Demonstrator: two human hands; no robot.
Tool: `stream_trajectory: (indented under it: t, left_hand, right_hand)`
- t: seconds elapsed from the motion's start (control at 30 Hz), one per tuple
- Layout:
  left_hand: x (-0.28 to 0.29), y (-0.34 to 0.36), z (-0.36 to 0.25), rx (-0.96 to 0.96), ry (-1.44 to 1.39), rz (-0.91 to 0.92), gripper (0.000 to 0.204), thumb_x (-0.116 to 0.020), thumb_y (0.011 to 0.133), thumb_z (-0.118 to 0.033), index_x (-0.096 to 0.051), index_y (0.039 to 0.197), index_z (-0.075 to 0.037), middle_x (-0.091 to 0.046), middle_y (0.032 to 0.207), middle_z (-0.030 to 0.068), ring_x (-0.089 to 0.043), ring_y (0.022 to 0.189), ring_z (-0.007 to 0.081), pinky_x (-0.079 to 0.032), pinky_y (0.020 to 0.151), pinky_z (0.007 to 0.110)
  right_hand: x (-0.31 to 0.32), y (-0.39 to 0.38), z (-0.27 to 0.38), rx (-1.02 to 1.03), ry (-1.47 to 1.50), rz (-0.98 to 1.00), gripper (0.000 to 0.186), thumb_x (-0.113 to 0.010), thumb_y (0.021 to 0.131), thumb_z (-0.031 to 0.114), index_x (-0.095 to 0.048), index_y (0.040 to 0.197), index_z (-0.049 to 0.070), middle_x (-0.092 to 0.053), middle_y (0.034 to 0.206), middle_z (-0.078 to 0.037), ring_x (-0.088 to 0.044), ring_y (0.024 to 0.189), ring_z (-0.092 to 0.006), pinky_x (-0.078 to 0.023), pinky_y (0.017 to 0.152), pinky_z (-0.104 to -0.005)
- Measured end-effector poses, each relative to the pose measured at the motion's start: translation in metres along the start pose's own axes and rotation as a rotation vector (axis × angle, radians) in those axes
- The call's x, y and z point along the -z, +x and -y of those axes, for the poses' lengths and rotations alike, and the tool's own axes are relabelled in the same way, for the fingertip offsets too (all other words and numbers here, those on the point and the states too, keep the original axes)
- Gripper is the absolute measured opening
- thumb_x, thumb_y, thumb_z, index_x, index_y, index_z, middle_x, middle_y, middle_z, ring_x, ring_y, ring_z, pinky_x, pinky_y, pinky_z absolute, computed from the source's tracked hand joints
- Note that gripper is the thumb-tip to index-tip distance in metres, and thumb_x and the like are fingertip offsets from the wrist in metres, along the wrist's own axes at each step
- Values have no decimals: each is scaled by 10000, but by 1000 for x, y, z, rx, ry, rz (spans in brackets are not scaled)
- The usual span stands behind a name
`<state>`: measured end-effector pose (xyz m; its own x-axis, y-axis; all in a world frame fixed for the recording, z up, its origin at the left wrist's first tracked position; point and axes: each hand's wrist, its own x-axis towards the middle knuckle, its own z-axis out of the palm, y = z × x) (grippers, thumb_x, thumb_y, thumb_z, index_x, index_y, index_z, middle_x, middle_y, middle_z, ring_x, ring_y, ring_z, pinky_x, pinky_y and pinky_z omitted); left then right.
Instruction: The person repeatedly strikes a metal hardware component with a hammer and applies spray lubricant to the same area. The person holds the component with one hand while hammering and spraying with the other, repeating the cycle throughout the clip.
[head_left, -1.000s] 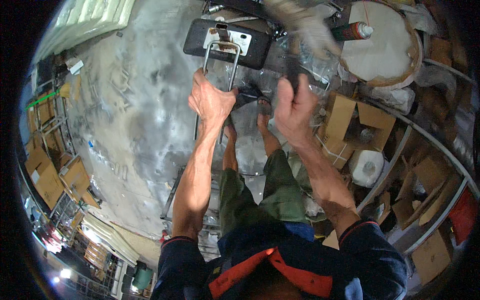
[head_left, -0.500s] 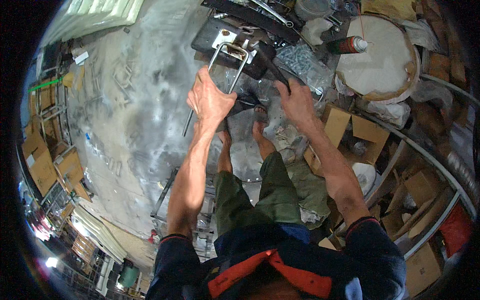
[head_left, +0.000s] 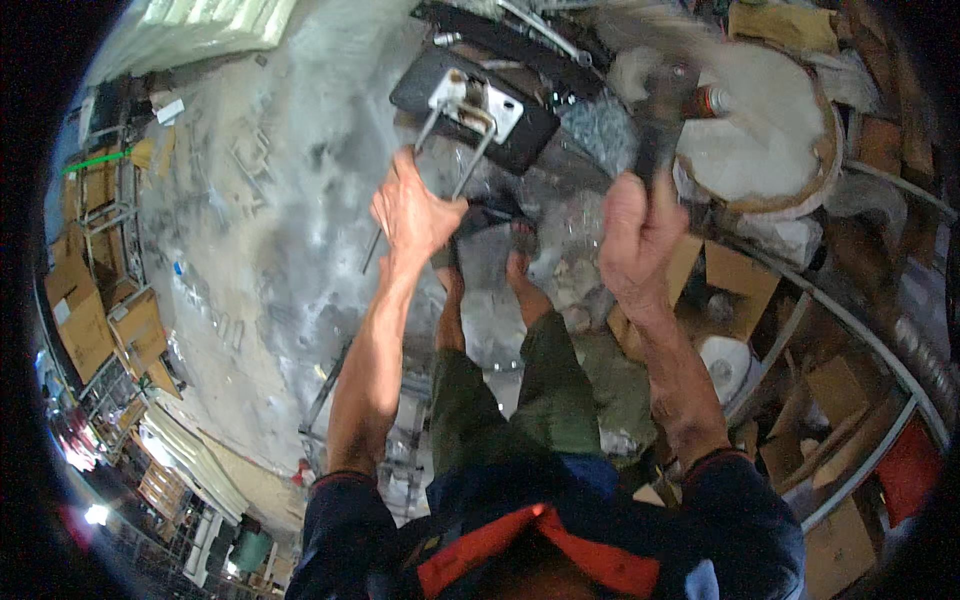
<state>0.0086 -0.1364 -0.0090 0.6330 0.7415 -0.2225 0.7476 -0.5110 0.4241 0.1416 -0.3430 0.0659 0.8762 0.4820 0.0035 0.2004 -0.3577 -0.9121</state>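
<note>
My left hand (head_left: pixel 413 215) is closed around a long U-shaped metal rod (head_left: pixel 472 165). The bent end of the rod rests at a silvery plate with holes (head_left: pixel 507 115), and its long leg runs down below my fist. Under the plate is a dark block (head_left: pixel 533 143). To the right, my right hand (head_left: pixel 637 240) grips a hammer (head_left: pixel 658 125) by its handle. The hammer is smeared by motion and raised clear of the plate, with its head in front of the spray can.
A round drum top (head_left: pixel 760 130) stands at the right, with a red-capped spray can (head_left: pixel 712 101) by it. A bag of bolts or screws (head_left: pixel 597 132) lies beside the block. Behind lies a wrench (head_left: pixel 545 32). An open cardboard box (head_left: pixel 740 272) sits below the drum.
My right hand has lifted the hammer up and to the right, away from the plate. The rod's bent end has dipped lower over the plate; my left hand stays nearly in place.
</note>
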Motion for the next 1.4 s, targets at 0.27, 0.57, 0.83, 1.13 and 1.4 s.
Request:
stream_trajectory:
  t: [0.27, 0.57, 0.83, 1.13, 1.4]
  left_hand:
    - [5, 13, 9, -57, -25, -39, 858, -844, 580, -196, -509, 1347, -10, -707, 1157, 234, -704, 1055, 412, -532, 939, 492]
    - [5, 11, 9, -159, -41, -49, 821, -867, 577, -180, -519, 1300, -11, -706, 1073, 230, -704, 1011, 414, -534, 894, 498]
    - [5, 14, 11, -184, -183, -27, 859, -861, 582, -176, -508, 1347, -10, -691, 1220, 238, -695, 1105, 417, -539, 940, 494]
    - [16, 20, 7, -160, -91, 60, 884, -863, 577, -154, -498, 1370, -14, -685, 1248, 222, -680, 1160, 415, -539, 964, 504]
    - [32, 33, 45, -449, 63, 78, 849, -816, 565, -45, -503, 1354, -24, -608, 1179, 189, -598, 1139, 417, -470, 945, 500]
  right_hand:
    - [-8, 5, -33, -117, -336, 155, 325, -587, 1065, 268, -572, 937, -31, -604, 697, -199, -623, 667, -349, -499, 581, -446]
    - [-3, -2, -60, -203, -457, 220, 390, -602, 1062, 328, -631, 1012, -57, -622, 723, -297, -549, 635, -483, -461, 589, -481]
    - [-10, -9, -79, -58, -547, 309, 410, -553, 1082, 326, -565, 912, -47, -497, 599, -169, -545, 528, -248, -419, 519, -445]
    - [-6, -13, -63, -33, -513, 222, 325, -630, 1036, 299, -614, 994, -23, -665, 731, -281, -674, 689, -498, -506, 599, -536]
    - [28, 38, -27, 123, -184, 232, 278, -632, 1052, 238, -584, 922, -3, -532, 623, -184, -559, 531, -363, -425, 525, -433]
